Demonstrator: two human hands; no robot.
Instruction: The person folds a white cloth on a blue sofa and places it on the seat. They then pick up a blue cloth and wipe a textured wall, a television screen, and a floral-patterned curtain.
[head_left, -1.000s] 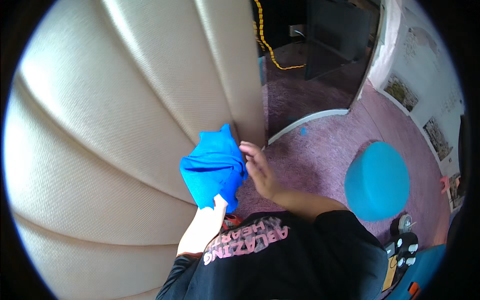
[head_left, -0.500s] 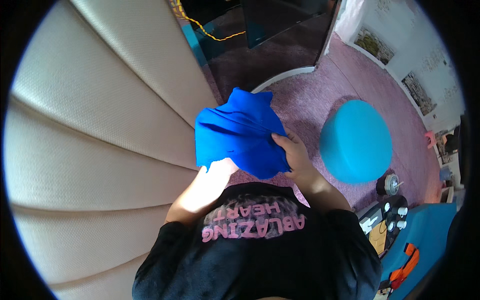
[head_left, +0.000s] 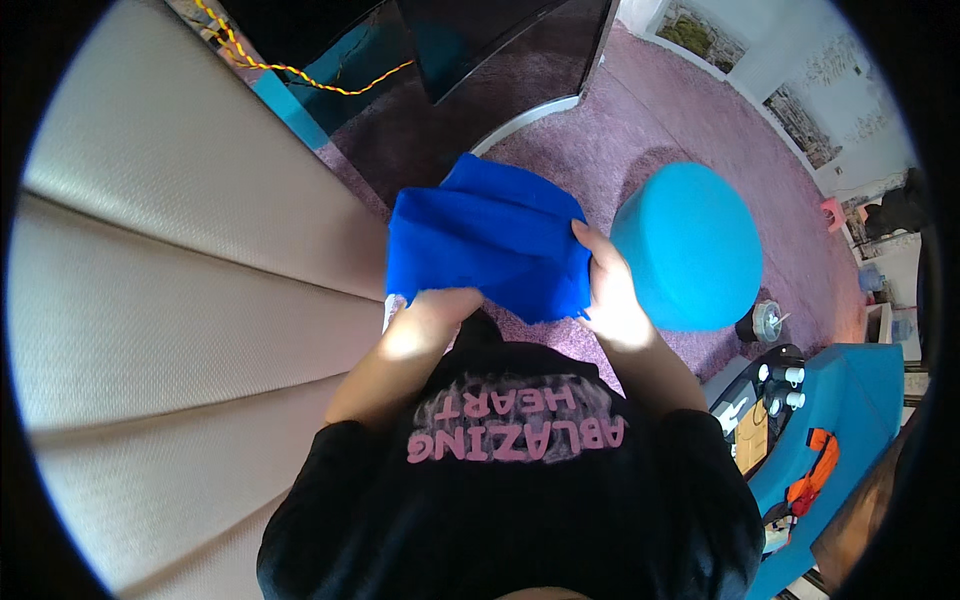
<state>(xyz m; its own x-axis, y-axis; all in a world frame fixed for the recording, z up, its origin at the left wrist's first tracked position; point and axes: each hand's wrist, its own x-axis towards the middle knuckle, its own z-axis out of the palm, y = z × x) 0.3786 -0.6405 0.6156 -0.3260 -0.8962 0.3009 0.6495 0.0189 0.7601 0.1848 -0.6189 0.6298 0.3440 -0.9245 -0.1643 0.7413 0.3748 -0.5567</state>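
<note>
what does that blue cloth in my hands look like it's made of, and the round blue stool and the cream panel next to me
Blue cloth: soft matte fabric, likely cotton or microfibre; it drapes and creases. Round stool: seemingly fabric-covered, matte, no shine. Cream panel: padded upholstery with a fine woven or textured-vinyl grain, stitched into channels; which one is unclear.

dark flat screen (head_left: 500, 40) at top, unlit

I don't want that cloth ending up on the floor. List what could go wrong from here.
1. The blue cloth is bunched and held only at its lower edge by the left hand and right hand; a loose fold could slip out and drop onto the purple carpet.
2. The round blue pouf sits close by the right hand, so a sideways swing might snag the cloth on it.
</note>
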